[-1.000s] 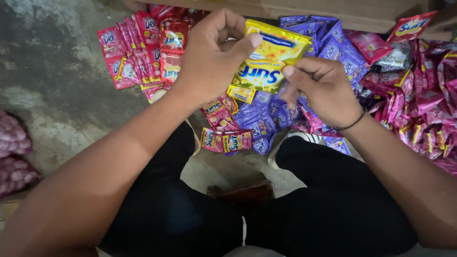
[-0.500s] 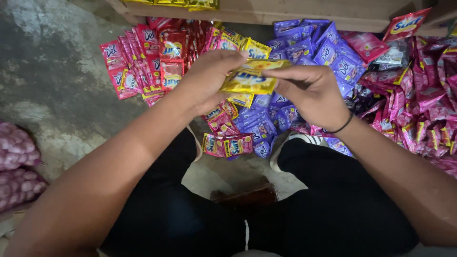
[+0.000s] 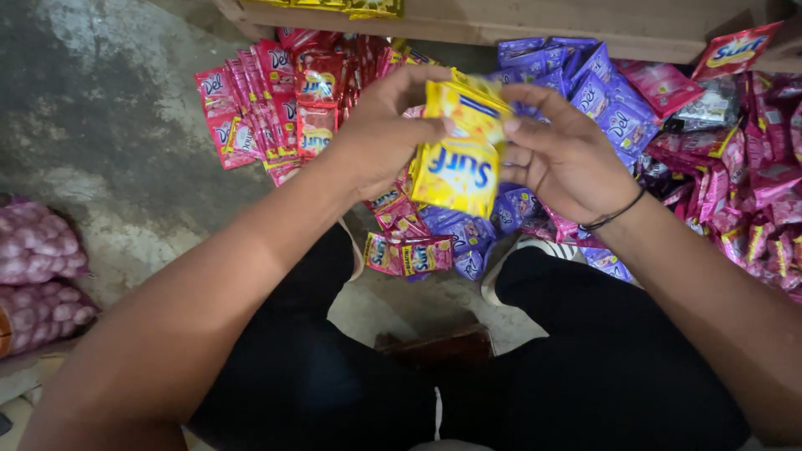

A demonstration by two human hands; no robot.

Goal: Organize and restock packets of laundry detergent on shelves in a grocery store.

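Observation:
Both hands hold a strip of yellow sachets above a heap of small packets. My left hand pinches the strip's upper left, thumb on its face. My right hand, with a black band at the wrist, grips its upper right edge. The lower sachet hangs down, facing me. Purple sachets lie just behind my right hand. Red and pink sachets lie fanned out to the left of my left hand.
Pink sachets are piled at the far right. A wooden ledge runs along the top. Mesh bags of pale bulbs sit on the concrete floor at left. My legs in black trousers fill the lower frame.
The yellow strip lay flat and folded between my hands half a second ago; now it hangs unfolded, its lower sachet facing me. Both hands stay on it.

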